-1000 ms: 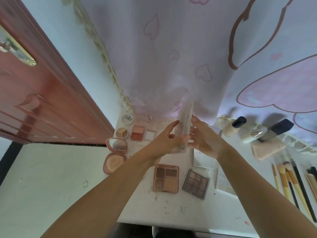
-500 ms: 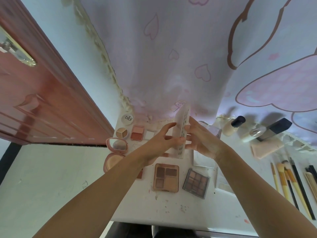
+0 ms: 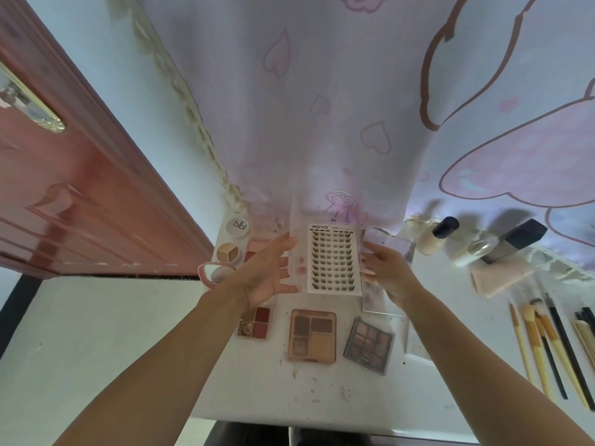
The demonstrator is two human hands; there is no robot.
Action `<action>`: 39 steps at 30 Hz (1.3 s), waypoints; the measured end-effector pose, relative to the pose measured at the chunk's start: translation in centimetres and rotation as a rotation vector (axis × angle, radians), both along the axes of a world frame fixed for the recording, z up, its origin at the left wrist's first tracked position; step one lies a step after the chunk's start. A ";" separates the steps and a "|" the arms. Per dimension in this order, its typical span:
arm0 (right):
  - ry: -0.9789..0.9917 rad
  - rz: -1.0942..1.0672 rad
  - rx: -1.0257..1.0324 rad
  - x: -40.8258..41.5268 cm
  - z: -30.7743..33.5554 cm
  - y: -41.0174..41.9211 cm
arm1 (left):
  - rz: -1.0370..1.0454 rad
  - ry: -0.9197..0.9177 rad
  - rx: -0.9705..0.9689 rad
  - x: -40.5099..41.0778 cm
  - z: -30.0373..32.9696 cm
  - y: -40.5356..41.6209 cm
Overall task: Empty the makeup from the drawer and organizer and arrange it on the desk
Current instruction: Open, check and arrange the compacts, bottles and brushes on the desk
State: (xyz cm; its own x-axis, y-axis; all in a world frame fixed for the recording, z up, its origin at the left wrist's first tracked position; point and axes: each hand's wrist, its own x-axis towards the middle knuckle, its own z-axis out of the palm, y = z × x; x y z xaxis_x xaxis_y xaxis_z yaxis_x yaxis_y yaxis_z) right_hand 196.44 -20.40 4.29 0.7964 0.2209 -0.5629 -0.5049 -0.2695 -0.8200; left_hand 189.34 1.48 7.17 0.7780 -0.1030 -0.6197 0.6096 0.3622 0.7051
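A: The clear lash case (image 3: 328, 257) hangs face-on above the counter (image 3: 257, 391), pinched at its edges by the left hand (image 3: 267, 275) and right hand (image 3: 384, 272), each grip grasping it.

B: Risk?

A: Only fingertips hold that slick plastic. It could slip onto the peach palette (image 3: 312, 336) below.

B: Changed?

A: Half a second ago it stood edge-on; now the lashes face us.

Two bare forearms, no sleeves, rings or watch visible.
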 end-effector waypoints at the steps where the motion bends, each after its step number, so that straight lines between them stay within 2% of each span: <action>1: -0.044 0.060 -0.080 -0.2 -0.3 0.5 | 0.011 0.011 0.016 0.2 -0.2 -0.1; 5: -0.123 0.150 -0.279 -0.2 -0.5 2.2 | 0.023 0.052 0.078 0.9 -1.4 0.0; 11: -0.143 0.172 -0.379 -0.7 -0.4 3.2 | 0.070 0.048 0.166 1.0 -2.6 -0.2; 17: -0.176 0.192 -0.435 -0.6 -0.6 3.9 | 0.107 -0.018 0.219 2.0 -1.6 -0.1; 29: -0.182 0.222 -0.550 -0.7 0.2 2.9 | 0.135 -0.016 0.286 1.6 -0.7 0.3; 32: -0.281 0.275 -0.510 -1.4 1.1 2.5 | 0.124 -0.041 0.293 1.2 0.0 0.3; 35: -0.364 0.425 -0.484 -3.5 1.3 2.4 | 0.123 -0.049 0.310 0.6 0.3 0.5; 39: -0.398 0.521 -0.476 -6.0 0.5 2.5 | 0.170 -0.049 0.359 0.2 0.3 1.0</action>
